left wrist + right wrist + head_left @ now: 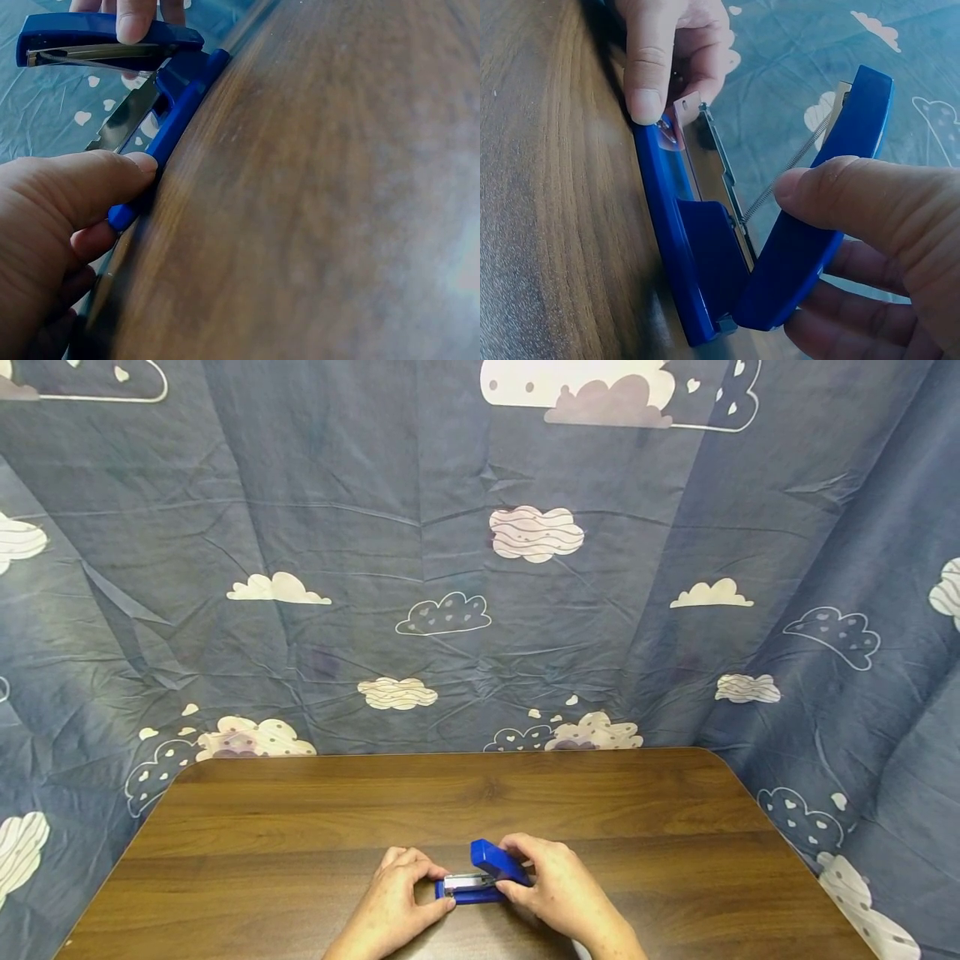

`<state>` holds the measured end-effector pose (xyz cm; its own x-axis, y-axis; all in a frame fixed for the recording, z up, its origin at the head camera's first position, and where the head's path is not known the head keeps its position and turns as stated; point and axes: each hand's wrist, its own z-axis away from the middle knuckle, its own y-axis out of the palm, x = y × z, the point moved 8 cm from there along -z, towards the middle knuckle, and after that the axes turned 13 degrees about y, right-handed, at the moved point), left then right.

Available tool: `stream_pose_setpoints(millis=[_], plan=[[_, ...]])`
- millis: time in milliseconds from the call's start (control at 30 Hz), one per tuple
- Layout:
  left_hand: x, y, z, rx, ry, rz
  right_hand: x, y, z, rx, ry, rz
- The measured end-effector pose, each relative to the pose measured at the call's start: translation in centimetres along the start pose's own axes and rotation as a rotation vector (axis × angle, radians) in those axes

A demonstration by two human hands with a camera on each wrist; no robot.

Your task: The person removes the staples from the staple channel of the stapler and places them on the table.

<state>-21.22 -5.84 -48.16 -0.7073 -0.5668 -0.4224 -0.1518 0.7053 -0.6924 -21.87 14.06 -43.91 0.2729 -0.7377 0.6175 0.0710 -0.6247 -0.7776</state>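
Observation:
A blue stapler (480, 896) lies near the front of the wooden table, its top cover (810, 232) swung up from the metal staple channel (712, 165). A thin spring (787, 169) stretches between cover and channel. My left hand (397, 893) pinches the front end of the base (187, 105), thumb on the near side and fingers on the far side. With thumb and fingers, my right hand (558, 885) grips the raised cover from the right. Whether staples lie in the channel, I cannot tell.
The brown wooden table (300, 810) spreads around the stapler. Behind it and along both sides hangs a dark blue curtain (337, 543) with cloud prints. Light glares off the tabletop in the left wrist view.

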Motion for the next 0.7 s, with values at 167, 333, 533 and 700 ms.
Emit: stream_pose_setpoints(millis=[167,333,533,700], plan=[[-0.04,0.00,0.02,-0.009,0.006,-0.004,-0.04,-0.10,-0.05,0.008,0.000,-0.023],[0.00,0.03,0.07,-0.003,-0.004,-0.005,-0.14,-0.14,-0.10,0.006,0.011,-0.033],[0.04,0.09,0.15,-0.002,-0.006,-0.008,-0.33,-0.05,-0.25,0.021,0.035,-0.046],[0.06,0.11,0.14,-0.001,-0.007,-0.009,-0.44,-0.04,-0.29,0.025,0.052,-0.063]])
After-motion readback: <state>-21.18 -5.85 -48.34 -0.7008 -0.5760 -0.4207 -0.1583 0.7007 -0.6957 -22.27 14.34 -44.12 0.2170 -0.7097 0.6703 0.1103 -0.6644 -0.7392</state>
